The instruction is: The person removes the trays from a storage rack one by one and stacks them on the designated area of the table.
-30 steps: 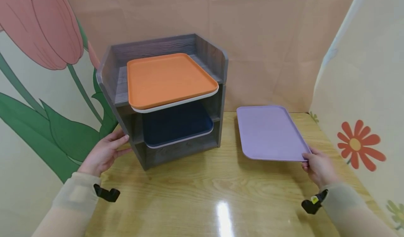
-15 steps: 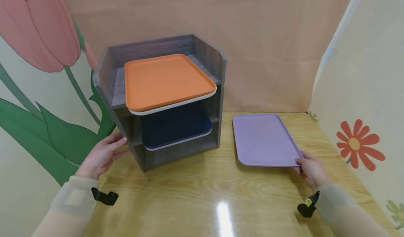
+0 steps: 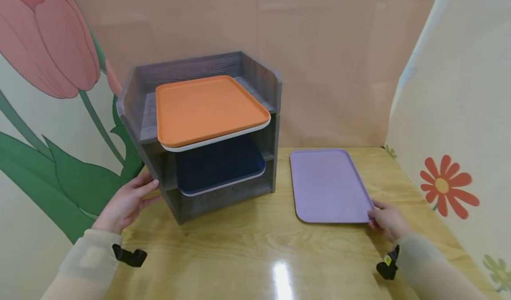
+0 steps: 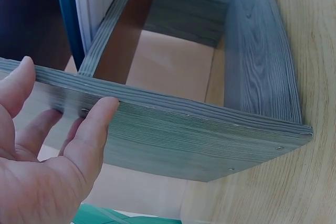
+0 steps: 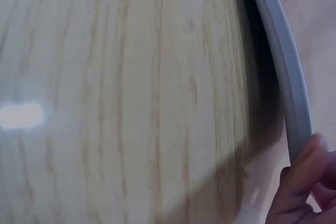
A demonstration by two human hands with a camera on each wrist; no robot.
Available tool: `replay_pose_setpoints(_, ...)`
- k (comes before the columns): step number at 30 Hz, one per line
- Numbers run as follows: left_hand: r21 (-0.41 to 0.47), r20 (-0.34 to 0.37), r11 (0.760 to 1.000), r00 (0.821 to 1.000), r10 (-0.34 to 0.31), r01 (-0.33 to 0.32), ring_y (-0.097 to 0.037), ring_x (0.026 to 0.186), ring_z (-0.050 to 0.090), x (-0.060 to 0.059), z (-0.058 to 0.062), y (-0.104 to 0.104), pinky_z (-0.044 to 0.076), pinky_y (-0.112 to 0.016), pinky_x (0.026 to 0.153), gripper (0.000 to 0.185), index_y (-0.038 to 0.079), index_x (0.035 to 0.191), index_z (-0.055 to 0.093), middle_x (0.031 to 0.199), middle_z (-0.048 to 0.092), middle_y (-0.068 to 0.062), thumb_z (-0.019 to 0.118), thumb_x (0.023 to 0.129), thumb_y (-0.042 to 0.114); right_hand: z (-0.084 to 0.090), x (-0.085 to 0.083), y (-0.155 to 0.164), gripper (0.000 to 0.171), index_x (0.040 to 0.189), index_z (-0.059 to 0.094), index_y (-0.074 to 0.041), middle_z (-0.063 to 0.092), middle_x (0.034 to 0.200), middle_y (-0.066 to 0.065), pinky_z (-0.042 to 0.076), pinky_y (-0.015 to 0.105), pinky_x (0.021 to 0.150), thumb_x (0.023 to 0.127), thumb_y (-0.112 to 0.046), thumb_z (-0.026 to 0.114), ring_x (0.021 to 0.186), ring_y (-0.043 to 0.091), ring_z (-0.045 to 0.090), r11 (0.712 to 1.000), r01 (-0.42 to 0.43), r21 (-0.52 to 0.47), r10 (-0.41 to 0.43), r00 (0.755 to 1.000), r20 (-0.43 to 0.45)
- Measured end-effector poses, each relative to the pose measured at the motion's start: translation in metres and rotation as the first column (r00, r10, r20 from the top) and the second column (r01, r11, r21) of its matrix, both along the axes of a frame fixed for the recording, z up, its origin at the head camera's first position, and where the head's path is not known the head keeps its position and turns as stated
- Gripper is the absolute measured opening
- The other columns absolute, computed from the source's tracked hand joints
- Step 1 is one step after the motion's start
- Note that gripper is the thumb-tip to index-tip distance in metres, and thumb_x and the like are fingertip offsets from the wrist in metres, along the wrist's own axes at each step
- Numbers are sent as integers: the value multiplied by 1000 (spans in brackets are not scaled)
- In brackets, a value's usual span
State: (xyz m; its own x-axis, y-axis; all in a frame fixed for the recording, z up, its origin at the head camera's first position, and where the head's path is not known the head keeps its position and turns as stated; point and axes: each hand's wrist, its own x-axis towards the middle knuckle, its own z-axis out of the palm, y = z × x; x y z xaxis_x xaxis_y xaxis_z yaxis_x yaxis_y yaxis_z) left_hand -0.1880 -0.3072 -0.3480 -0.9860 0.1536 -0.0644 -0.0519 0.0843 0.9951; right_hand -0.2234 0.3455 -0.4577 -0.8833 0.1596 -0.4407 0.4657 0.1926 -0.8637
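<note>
Three levels make up the gray wood-grained shelf unit [image 3: 131, 109], which stands at the left on the table [image 3: 223, 255]. The top level bears an orange tray [image 3: 211, 109] stacked on a white tray [image 3: 217, 138], the pair jutting past its near edge. The middle level holds a dark blue tray [image 3: 219, 167] over a pale tray [image 3: 223, 186], both also protruding toward the near side.

The purple tray [image 3: 329, 187] lies to the right of the unit and apart from it, its near right corner pinched between the thumb and fingers of the right hand [image 3: 389, 220]. The left hand [image 3: 125, 204] rests its thumb and spread, slightly bent fingers against the near edge and outer face of the unit's left side panel; the hand is partly spread, without a firm clasp.

A black device [image 3: 129, 255] is worn at the left wrist, and a similar black mount [image 3: 386, 266] at the right. A pink sheet [image 3: 319, 69] forms the far backdrop; a tulip print [image 3: 52, 42] covers the left side, and a red flower print [image 3: 443, 184] marks the right.

The overhanging upper stack hides the far part of the middle level. The purple tray's underside is hidden in the head view; its contact with the table is hard to judge. Only a few fingers of the right hand enter the right wrist view.
</note>
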Motion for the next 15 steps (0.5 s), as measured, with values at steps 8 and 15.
replay_pose_setpoints(8,-14,-4,1000,1000,-10,10,-19,132,35,-1,-2,-1,50,-31,95,74,2,154,6,159,5,-19,50,101,29,-10,-3,4,60,149,15,7,57,94,14,54,29,63,98,0,46,70,17,57,992,-63,109,61,998,20)
replay_pose_setpoints(15,-19,-10,1000,1000,-9,9,-9,125,42,0,-3,-1,48,-34,97,74,3,154,7,159,6,-19,51,101,30,-21,-8,7,57,144,22,15,58,88,14,55,30,61,94,4,47,65,17,57,976,-98,194,99,995,3)
